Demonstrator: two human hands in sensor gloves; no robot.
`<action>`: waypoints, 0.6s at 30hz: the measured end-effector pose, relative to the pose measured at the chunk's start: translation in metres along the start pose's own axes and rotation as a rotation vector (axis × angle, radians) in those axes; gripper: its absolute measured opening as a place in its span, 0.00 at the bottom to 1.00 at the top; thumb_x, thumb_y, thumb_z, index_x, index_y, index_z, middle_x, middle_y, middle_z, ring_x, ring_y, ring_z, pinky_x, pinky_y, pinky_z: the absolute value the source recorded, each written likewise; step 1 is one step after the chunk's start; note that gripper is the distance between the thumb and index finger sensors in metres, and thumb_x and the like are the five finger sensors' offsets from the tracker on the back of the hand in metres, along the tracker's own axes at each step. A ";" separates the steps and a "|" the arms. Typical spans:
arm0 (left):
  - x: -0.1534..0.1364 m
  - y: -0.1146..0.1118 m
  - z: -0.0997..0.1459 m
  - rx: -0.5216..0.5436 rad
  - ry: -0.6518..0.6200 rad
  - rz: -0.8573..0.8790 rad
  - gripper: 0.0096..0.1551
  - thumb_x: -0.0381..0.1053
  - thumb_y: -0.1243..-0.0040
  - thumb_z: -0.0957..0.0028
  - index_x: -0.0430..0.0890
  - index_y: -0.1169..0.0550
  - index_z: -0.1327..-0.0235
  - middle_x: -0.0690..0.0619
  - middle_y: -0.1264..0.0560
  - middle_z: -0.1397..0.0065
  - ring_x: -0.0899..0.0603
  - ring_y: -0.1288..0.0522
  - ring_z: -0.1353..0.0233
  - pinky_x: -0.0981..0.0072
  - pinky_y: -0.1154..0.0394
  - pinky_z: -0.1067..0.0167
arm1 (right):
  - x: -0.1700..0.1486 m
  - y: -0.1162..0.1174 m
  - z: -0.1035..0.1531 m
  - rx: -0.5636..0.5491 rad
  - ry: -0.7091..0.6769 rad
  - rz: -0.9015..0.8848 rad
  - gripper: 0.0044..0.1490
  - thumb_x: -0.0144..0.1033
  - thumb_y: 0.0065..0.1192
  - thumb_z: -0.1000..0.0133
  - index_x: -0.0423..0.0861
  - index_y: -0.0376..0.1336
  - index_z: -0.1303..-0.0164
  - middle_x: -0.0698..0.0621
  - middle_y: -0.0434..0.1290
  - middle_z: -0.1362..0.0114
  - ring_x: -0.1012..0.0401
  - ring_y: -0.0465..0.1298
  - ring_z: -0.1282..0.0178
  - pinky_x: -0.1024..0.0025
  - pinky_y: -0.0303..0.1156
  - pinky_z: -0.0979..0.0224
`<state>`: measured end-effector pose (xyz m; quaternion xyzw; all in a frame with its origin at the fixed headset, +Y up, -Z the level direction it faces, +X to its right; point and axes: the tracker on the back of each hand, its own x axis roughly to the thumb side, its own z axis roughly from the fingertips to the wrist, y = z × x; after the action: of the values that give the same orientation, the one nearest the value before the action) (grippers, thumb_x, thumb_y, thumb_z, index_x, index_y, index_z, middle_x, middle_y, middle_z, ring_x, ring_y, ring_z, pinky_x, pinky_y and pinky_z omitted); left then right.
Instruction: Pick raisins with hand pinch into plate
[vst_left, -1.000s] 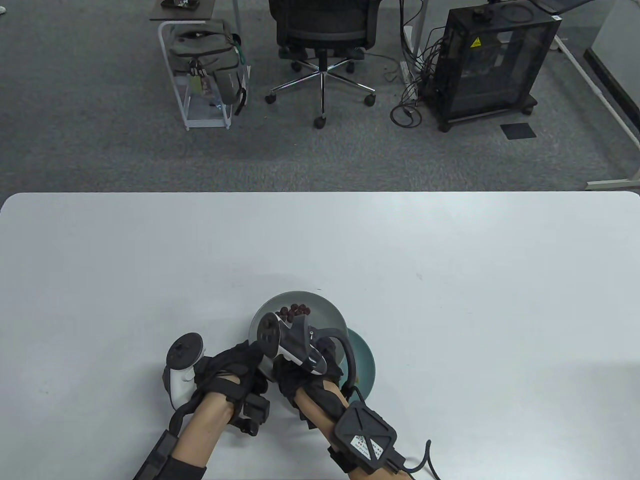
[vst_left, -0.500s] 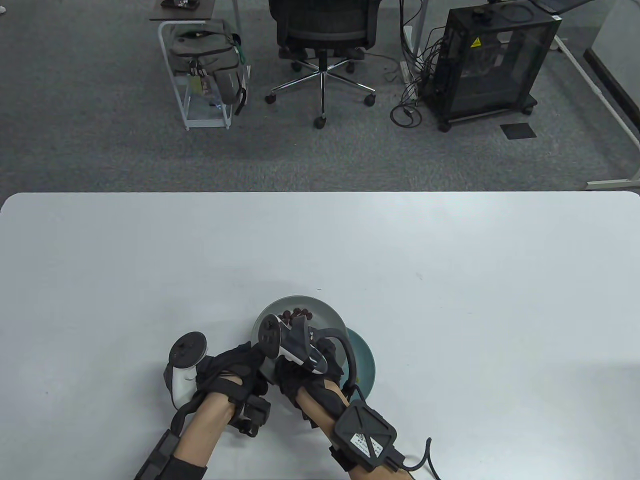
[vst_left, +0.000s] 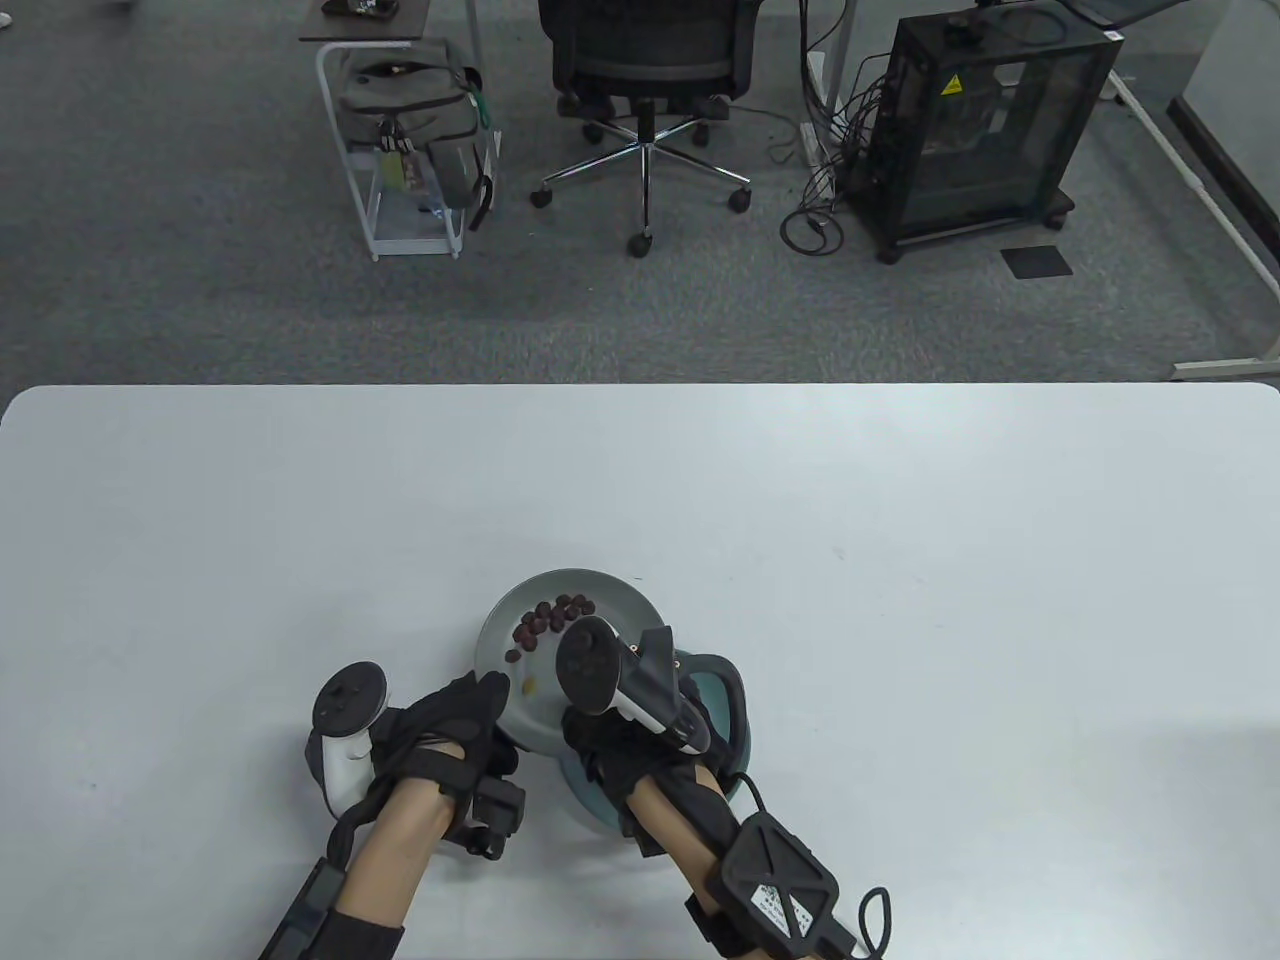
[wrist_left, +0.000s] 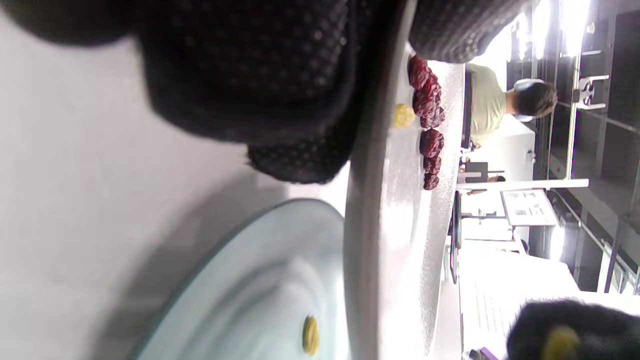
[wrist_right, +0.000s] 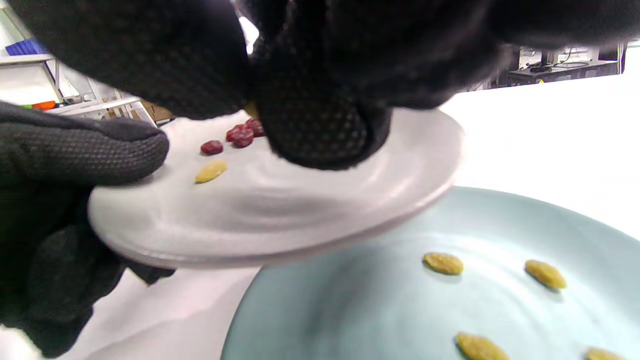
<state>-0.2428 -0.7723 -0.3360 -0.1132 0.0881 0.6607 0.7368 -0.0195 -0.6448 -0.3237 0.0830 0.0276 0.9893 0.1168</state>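
A grey plate (vst_left: 620, 612) holds several dark red raisins (vst_left: 550, 615) and one yellow raisin (vst_left: 530, 685). It is lifted and tilted over a teal plate (vst_left: 735, 720), which holds several yellow raisins (wrist_right: 442, 263). My left hand (vst_left: 470, 712) grips the grey plate's near-left rim, thumb on top (wrist_right: 85, 145). My right hand (vst_left: 592, 727) hovers over the grey plate's near side, its fingertips (wrist_right: 310, 125) pinched together with a bit of yellow raisin (wrist_right: 250, 108) showing between them. In the table view the tracker hides the pinch.
The white table (vst_left: 900, 560) stretches wide to the left, right and far side of the plates. Past its far edge stand an office chair (vst_left: 645, 60), a wire cart with a bag (vst_left: 410, 130) and a black cabinet (vst_left: 985, 120).
The grey plate has shifted left and away in my left hand, uncovering more raisins and more of the teal plate. My right hand has moved slightly right and nearer.
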 end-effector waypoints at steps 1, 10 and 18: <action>0.000 0.002 0.000 0.005 -0.001 0.003 0.30 0.53 0.42 0.45 0.30 0.23 0.45 0.40 0.12 0.61 0.45 0.15 0.74 0.54 0.20 0.72 | -0.002 -0.001 0.001 0.002 0.004 -0.008 0.32 0.51 0.78 0.53 0.39 0.76 0.50 0.49 0.89 0.62 0.58 0.83 0.71 0.63 0.81 0.63; -0.002 0.015 -0.002 0.046 0.011 0.039 0.30 0.53 0.42 0.45 0.30 0.23 0.45 0.40 0.12 0.61 0.45 0.15 0.73 0.54 0.20 0.72 | -0.025 0.000 0.000 0.029 0.056 -0.026 0.32 0.50 0.78 0.53 0.39 0.76 0.49 0.49 0.89 0.61 0.58 0.83 0.71 0.62 0.81 0.63; -0.002 0.023 -0.001 0.083 0.006 0.065 0.30 0.53 0.43 0.45 0.30 0.23 0.44 0.40 0.12 0.61 0.45 0.15 0.73 0.54 0.21 0.71 | -0.036 0.018 -0.009 0.093 0.101 0.000 0.31 0.50 0.78 0.52 0.39 0.76 0.49 0.49 0.89 0.61 0.58 0.83 0.71 0.62 0.81 0.63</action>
<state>-0.2661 -0.7719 -0.3380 -0.0814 0.1211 0.6797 0.7189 0.0096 -0.6712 -0.3368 0.0385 0.0792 0.9899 0.1114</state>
